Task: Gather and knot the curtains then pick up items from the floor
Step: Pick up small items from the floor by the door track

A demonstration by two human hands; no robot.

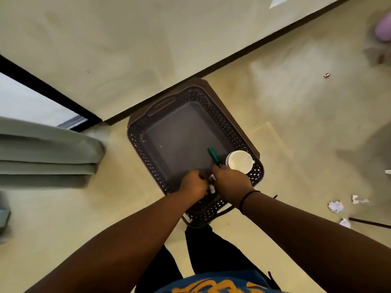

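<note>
Hands meet over the near edge of the basket (139, 142). The left hand (193, 186) and right hand (229, 180) pinch small white bits (212, 188) together. Better let go low, beside the green pen (213, 156) and cup (239, 161).

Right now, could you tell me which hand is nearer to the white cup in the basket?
Right. The right hand is just below the white cup, almost touching it; the left hand is farther left, over the basket.
</note>
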